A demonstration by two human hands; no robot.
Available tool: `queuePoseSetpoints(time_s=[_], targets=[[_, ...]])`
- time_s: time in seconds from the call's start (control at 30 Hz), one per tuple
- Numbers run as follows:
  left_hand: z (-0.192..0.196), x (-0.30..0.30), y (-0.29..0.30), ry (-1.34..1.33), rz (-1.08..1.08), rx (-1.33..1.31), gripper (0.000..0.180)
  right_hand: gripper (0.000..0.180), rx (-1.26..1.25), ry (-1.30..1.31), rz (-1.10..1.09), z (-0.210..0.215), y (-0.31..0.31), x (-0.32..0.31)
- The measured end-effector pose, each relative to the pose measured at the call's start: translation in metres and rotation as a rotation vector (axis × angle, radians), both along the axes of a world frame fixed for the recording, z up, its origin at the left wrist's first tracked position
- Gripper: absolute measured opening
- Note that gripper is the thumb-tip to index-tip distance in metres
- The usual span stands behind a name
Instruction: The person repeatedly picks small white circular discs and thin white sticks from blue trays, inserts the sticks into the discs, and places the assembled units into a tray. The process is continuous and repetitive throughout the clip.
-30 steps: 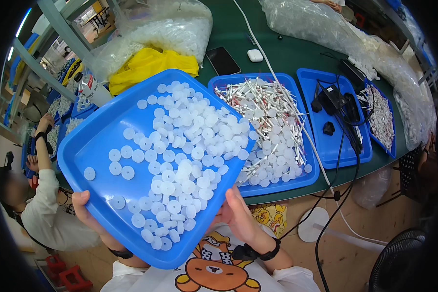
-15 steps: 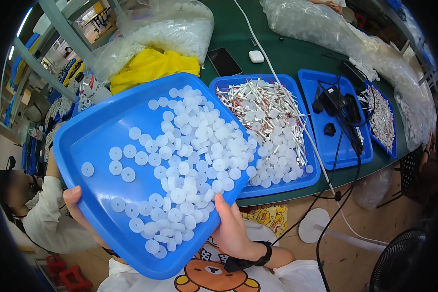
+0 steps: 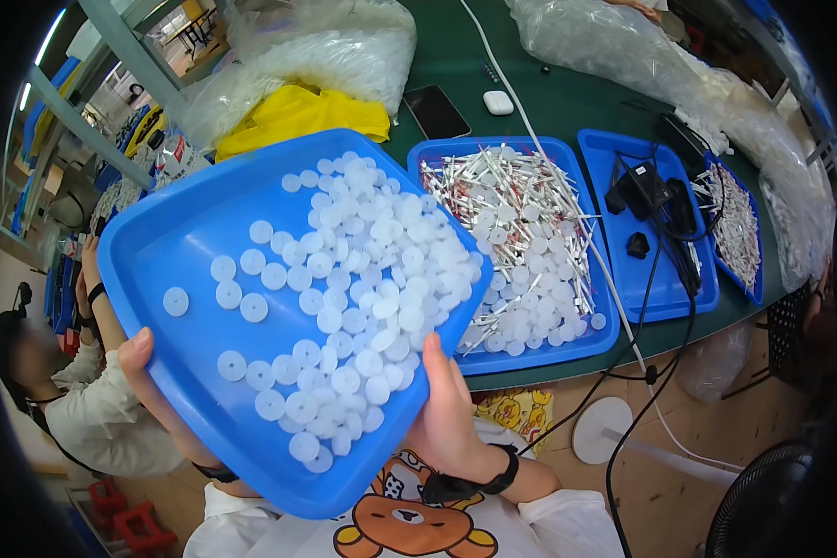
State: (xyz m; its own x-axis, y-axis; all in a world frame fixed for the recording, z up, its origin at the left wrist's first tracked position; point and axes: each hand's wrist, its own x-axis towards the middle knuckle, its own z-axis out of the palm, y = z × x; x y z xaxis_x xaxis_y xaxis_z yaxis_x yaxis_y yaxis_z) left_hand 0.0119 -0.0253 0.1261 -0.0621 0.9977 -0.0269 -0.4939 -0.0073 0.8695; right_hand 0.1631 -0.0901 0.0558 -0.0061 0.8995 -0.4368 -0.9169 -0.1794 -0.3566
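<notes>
A: Starting at the left, what's the left hand [image 3: 153,395] doing?

B: It clamps the near-left edge of the raised tray [image 3: 172,232], thumb on the rim, fingers hidden beneath. A seated person [image 3: 74,409] is just beyond it, so there is little swing room on that side.

A: And the discs [image 3: 363,288]?

B: White discs, heaped toward the tray's right side and near corner. I'd judge a slow, steady tilt best, with that corner as the spout so none jump the rim.

A: The right hand [image 3: 451,409]?

B: It grips the near-right edge, thumb over the rim and touching discs, the other fingers under and unseen.

A: What lies to the right?

B: The tray overlaps the desk's near edge and a second tray of white sticks [image 3: 521,242]. Further right another tray holds a black tool [image 3: 642,191] and cables. Bags crowd the far edge.
</notes>
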Motion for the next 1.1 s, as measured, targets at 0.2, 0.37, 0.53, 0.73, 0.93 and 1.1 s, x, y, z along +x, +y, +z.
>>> queuePoseSetpoints(time_s=[0.2, 0.37, 0.53, 0.73, 0.93, 1.1], targets=[[-0.001, 0.001, 0.003, -0.011, -0.028, -0.022, 0.053, 0.061, 0.028, -0.11, -0.006, -0.003, -0.002, -0.002], [0.0, 0.004, 0.006, -0.012, -0.046, -0.019, 0.052, 0.061, -0.002, -0.1, -0.088, 0.004, -0.002, -0.008], [0.001, 0.006, 0.009, -0.003, -0.048, -0.025, 0.052, 0.061, 0.032, -0.089, -0.013, 0.002, 0.007, 0.002], [0.006, 0.008, 0.013, 0.0, -0.059, -0.019, 0.052, 0.062, 0.061, -0.054, -0.02, 0.0, 0.009, 0.001], [0.008, 0.008, 0.015, 0.016, -0.05, -0.003, 0.052, 0.063, 0.002, -0.047, 0.005, 0.003, 0.008, 0.0], [0.012, 0.006, 0.014, 0.026, -0.028, 0.019, 0.051, 0.063, 0.018, -0.03, -0.01, 0.0, 0.013, 0.005]])
